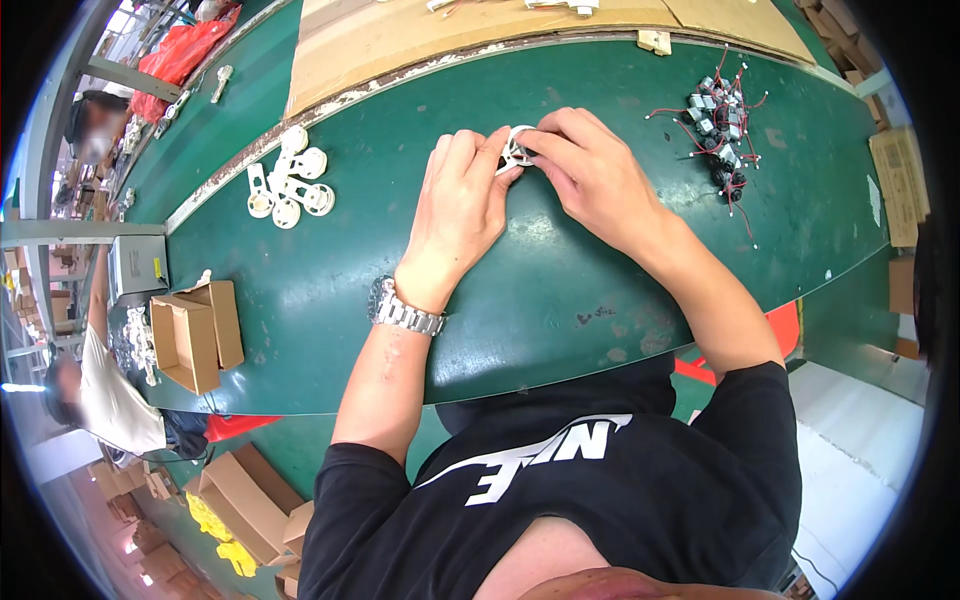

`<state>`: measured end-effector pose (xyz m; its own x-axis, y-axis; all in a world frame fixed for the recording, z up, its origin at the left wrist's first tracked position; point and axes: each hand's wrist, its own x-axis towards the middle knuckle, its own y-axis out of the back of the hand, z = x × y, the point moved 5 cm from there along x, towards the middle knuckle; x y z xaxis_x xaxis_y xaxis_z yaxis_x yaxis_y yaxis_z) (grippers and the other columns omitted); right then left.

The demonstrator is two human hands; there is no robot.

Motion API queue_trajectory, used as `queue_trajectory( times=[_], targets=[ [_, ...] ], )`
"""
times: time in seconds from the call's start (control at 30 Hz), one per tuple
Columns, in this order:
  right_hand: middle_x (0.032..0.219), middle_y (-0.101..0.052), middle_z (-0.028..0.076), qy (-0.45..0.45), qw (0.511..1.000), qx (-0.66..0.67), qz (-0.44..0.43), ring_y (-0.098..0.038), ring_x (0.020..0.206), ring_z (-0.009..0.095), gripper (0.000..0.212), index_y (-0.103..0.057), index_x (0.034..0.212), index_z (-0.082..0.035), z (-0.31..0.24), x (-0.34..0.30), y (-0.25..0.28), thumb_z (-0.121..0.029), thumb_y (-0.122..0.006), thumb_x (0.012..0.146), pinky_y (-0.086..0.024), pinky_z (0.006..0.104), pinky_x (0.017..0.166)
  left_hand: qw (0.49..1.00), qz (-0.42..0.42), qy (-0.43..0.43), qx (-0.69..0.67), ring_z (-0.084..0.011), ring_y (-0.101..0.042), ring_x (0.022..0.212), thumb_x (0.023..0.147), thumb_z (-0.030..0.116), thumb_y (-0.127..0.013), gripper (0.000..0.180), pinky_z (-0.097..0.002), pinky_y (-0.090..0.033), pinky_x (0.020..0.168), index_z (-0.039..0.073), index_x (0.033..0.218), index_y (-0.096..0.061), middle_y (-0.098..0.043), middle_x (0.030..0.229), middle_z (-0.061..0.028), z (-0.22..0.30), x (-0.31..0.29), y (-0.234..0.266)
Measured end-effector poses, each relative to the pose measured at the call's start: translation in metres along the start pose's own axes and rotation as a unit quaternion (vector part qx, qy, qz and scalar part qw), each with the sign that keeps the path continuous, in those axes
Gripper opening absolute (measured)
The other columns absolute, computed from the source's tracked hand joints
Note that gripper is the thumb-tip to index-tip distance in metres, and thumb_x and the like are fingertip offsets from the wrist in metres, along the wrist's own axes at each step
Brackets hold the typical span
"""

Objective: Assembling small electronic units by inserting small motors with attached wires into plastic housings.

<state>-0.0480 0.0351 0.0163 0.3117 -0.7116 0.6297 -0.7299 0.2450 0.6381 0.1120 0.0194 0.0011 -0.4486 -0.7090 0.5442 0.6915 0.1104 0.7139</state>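
Above the middle of the green table, my left hand (456,200) grips a white ring-shaped plastic housing (507,163) with a short handle, fingers and thumb closed on it. My right hand (597,178) is closed at the ring's right side, with its fingertips at a small dark part (528,151) inside the ring. Fingers hide much of both pieces, so how far the dark part sits in the ring cannot be made out. On the table to the left lies a group of similar white plastic housings (286,211). Small motors (707,127) with red and black wires are heaped to the right.
An open cardboard box (186,345) stands at the table's left end, beside a grey metal box (140,268). Cardboard sheets (480,32) cover the surface beyond the table's raised far edge. Another person (112,390) is at the far left. A small pale block (654,42) lies at the far edge.
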Motion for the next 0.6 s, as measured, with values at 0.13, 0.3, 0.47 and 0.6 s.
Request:
queue_trajectory(
  times=[0.13,0.3,0.47,0.6],
  targets=[
    [0.098,-0.063,0.009,-0.005,1.0,-0.007,-0.017,-0.064,0.093,0.029,0.028,-0.07,0.11,-0.002,0.003,-0.001,-0.001,0.004,-0.074,0.083,-0.056,0.0414,0.08,1.0,0.0,-0.004,-0.018,-0.0306,-0.057,0.09,0.088,0.0,-0.074,0.036,-0.0412,-0.049,0.08,0.0,0.124,-0.068,-0.058,0.097,-0.0122,-0.001,-0.001,0.0],
    [0.097,-0.062,0.009,-0.011,1.0,0.01,-0.004,-0.064,0.088,0.027,0.032,-0.071,0.114,-0.005,0.004,-0.001,0.0,0.001,-0.077,0.083,-0.056,0.0384,0.077,1.0,-0.003,-0.002,0.005,-0.0286,-0.057,0.091,0.088,0.002,-0.074,0.036,-0.04,-0.044,0.086,0.001,0.123,-0.068,-0.057,0.096,-0.0103,0.002,-0.001,0.003],
    [0.098,-0.072,0.008,-0.326,0.908,0.244,-0.095,-0.063,0.073,0.013,0.042,-0.066,0.136,-0.009,0.028,-0.013,-0.015,-0.006,-0.073,0.094,-0.055,0.0303,0.065,0.999,-0.003,-0.033,-0.002,-0.026,-0.057,0.091,0.087,0.002,-0.074,0.036,-0.0393,-0.038,0.09,0.003,0.122,-0.068,-0.057,0.095,-0.0078,0.005,-0.003,0.003],
    [0.098,-0.074,0.004,-0.394,0.831,0.364,-0.146,-0.062,0.071,0.008,0.037,-0.068,0.136,-0.005,0.042,-0.02,-0.023,-0.004,-0.067,0.099,-0.052,0.0237,0.055,0.999,-0.023,-0.039,0.0,-0.0253,-0.057,0.09,0.086,0.002,-0.075,0.036,-0.0393,-0.038,0.089,0.002,0.121,-0.067,-0.056,0.094,-0.0072,0.012,-0.003,-0.002]
  ],
)
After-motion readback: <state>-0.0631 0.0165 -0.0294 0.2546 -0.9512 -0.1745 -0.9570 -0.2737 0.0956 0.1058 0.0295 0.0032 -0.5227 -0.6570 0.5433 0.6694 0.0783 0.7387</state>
